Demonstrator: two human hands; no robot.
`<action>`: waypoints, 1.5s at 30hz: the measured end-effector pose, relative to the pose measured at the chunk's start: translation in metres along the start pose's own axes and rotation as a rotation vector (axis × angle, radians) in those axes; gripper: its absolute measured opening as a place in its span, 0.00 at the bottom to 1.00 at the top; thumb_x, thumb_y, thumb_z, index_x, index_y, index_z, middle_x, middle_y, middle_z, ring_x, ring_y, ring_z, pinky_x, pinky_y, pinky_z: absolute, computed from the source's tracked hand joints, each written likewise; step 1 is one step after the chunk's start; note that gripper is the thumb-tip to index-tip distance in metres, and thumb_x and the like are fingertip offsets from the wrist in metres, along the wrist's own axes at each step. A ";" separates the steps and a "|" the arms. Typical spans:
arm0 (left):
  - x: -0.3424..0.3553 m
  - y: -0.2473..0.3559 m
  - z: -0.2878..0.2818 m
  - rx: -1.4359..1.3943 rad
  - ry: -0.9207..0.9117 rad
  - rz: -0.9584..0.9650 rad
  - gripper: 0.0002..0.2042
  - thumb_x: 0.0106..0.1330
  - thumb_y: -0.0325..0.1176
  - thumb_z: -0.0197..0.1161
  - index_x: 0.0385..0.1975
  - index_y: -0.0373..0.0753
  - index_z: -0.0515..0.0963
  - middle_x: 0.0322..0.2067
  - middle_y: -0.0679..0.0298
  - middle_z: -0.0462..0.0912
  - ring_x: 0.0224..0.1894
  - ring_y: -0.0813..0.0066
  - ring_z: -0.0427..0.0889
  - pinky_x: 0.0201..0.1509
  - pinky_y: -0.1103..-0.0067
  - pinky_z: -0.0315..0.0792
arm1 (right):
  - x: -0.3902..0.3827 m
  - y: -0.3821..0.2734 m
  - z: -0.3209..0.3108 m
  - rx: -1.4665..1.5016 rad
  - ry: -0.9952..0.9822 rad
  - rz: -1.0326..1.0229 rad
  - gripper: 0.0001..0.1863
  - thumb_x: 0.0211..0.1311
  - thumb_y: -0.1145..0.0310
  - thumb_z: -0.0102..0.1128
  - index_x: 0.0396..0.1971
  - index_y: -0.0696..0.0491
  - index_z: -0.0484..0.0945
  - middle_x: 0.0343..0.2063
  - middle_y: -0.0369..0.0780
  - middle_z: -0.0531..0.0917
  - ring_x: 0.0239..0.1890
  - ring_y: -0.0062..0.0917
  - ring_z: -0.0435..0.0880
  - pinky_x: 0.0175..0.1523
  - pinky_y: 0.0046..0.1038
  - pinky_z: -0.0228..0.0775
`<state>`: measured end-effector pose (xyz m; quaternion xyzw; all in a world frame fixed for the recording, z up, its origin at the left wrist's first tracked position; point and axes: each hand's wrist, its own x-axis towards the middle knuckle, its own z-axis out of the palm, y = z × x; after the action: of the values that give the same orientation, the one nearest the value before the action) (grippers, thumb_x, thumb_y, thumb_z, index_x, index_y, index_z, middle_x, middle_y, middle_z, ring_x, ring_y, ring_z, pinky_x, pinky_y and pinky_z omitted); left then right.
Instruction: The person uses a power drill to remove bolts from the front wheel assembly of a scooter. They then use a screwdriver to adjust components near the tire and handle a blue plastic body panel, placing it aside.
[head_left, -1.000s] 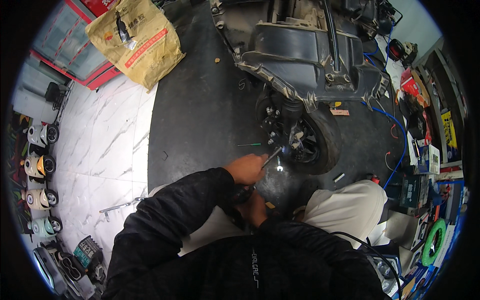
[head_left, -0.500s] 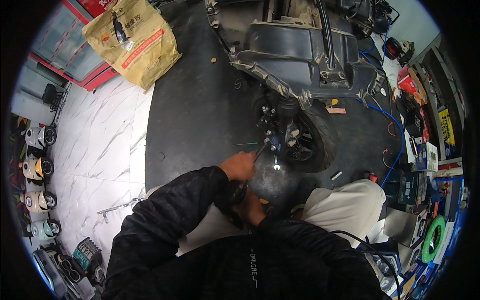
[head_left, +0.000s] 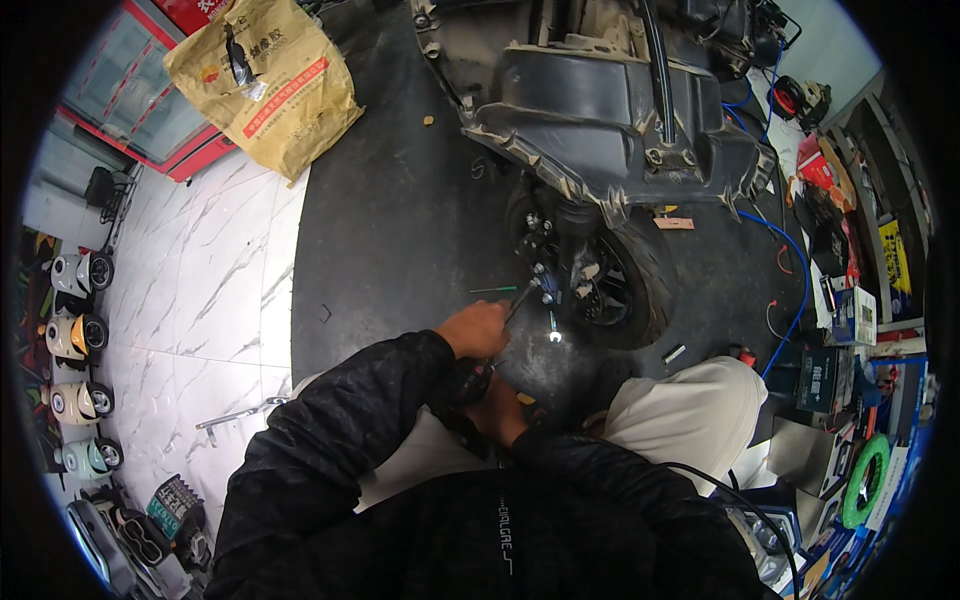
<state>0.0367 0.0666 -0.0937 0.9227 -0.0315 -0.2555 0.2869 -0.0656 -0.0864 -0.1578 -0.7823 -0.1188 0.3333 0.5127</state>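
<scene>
My left hand [head_left: 474, 329] is closed around the front of a power driver [head_left: 468, 380], black with red parts. A long dark shaft runs from that hand up to the bolts beside the wheel [head_left: 655, 300] of a partly stripped scooter [head_left: 585, 110]. Lower down, my right hand [head_left: 497, 408] is wrapped around the driver's rear part; the sleeves and the tool hide some of its fingers. An open-ended wrench [head_left: 555, 330] is just below the bolts. On the dark mat beside the shaft lies a thin green-handled screwdriver [head_left: 493, 290].
A yellow sack [head_left: 270, 90] lies at the far left, by a red-framed glass cabinet [head_left: 140, 80]. A silver tool [head_left: 240, 413] rests on the white tiles. Right of the wheel runs a blue hose [head_left: 800, 270], near boxes and a green ring [head_left: 866, 480].
The scooter and its wheel appear slightly further right and lower in view. Both hands keep nearly the same place on the driver, its shaft still at the bolts.
</scene>
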 end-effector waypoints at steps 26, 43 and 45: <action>0.012 -0.015 -0.002 0.146 0.054 0.062 0.16 0.65 0.32 0.64 0.52 0.35 0.80 0.39 0.43 0.88 0.47 0.39 0.87 0.52 0.53 0.79 | 0.026 -0.013 0.038 0.293 0.213 -0.116 0.24 0.61 0.64 0.76 0.55 0.54 0.81 0.47 0.46 0.91 0.55 0.42 0.89 0.58 0.40 0.79; 0.005 -0.010 0.012 0.021 0.100 0.122 0.16 0.66 0.31 0.63 0.52 0.32 0.78 0.36 0.40 0.88 0.45 0.36 0.87 0.52 0.48 0.79 | 0.041 0.047 0.065 0.032 0.250 -0.240 0.16 0.62 0.65 0.72 0.45 0.58 0.82 0.41 0.48 0.88 0.46 0.47 0.87 0.49 0.46 0.77; 0.003 -0.006 0.014 -0.012 0.095 0.101 0.16 0.67 0.31 0.62 0.51 0.31 0.77 0.36 0.39 0.87 0.45 0.35 0.86 0.52 0.48 0.78 | 0.034 0.044 0.058 -0.061 0.146 -0.226 0.14 0.69 0.70 0.66 0.51 0.58 0.81 0.47 0.47 0.89 0.53 0.46 0.87 0.57 0.44 0.78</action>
<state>0.0320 0.0638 -0.1075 0.9292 -0.0628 -0.1970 0.3062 -0.0840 -0.0465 -0.2249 -0.8012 -0.1786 0.2119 0.5303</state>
